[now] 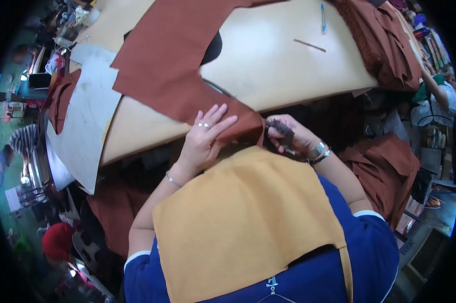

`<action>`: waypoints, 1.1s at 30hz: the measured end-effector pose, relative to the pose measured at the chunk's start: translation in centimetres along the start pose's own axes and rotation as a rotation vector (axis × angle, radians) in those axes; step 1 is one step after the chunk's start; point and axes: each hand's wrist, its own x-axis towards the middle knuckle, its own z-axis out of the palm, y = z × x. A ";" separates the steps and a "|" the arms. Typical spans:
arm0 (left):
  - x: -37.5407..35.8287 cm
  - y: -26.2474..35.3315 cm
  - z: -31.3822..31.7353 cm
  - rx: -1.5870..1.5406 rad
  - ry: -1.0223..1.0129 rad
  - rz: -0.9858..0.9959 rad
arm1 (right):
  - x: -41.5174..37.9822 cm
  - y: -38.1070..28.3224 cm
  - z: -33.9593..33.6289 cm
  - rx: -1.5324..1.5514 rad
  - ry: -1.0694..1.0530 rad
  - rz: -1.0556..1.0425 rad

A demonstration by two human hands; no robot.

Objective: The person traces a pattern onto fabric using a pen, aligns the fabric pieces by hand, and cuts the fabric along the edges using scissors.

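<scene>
A large piece of brown fabric (167, 55) lies across the table and hangs over its front edge near my body. My left hand (206, 139) rests on it near that edge, fingers stretched out and spread, a ring on one finger. My right hand (296, 134) is closed around the dark, wrapped handles of scissors (282, 130). The scissors are right at the fabric's right edge, with the blades mostly hidden. A dark object (213, 49) shows from under the fabric's inner curve.
On the pale table (283, 76) lie a blue pen (323, 22) and a thin brown strip (309, 46). Stacked brown fabric (387, 45) covers its right end. A grey-white pattern sheet (89, 91) overhangs at left. More brown fabric (384, 174) hangs at right, near another person (442, 98).
</scene>
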 end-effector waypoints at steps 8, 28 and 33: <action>0.2 0.1 0.2 0.024 -0.012 0.008 | -0.5 1.3 1.9 0.073 0.034 -0.028; 0.9 0.3 -0.8 -0.101 -0.041 -0.066 | -6.3 -2.1 -3.5 -0.718 0.225 -0.198; 1.2 0.2 -1.4 -0.149 -0.107 -0.106 | -8.3 -3.8 -6.5 -0.615 0.464 -0.265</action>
